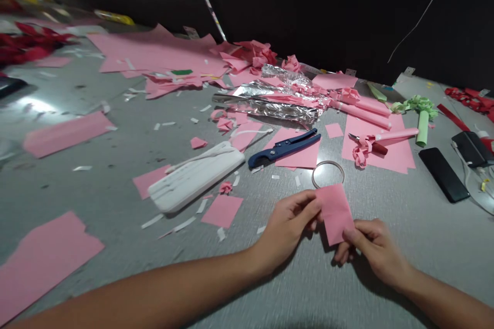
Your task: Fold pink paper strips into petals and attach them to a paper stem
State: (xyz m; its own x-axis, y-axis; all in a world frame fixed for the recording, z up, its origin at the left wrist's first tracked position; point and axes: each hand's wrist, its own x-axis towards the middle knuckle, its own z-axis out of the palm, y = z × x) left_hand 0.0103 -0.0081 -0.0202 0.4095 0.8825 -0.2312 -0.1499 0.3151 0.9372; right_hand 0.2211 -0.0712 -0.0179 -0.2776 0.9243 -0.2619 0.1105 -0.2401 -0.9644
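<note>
A small rectangle of pink paper (335,212) is held up between my two hands, just above the grey table. My left hand (291,221) pinches its upper left edge between thumb and fingers. On the lower right edge, my right hand (370,247) grips it the same way. Right behind the paper lies a roll of tape or thin ring (328,163), partly hidden by it. Beyond my left hand rest a blue-handled cutting tool (284,149) and a white glue gun or similar white device (196,177). A pink paper square (223,211) lies left of my left hand.
Crinkled silver foil (270,103) and pink paper flowers (258,54) lie at the back. A black phone (443,174) and a dark power bank (473,148) sit at the right, near a green paper flower (422,123). Large pink sheets (154,51) and scraps cover the left.
</note>
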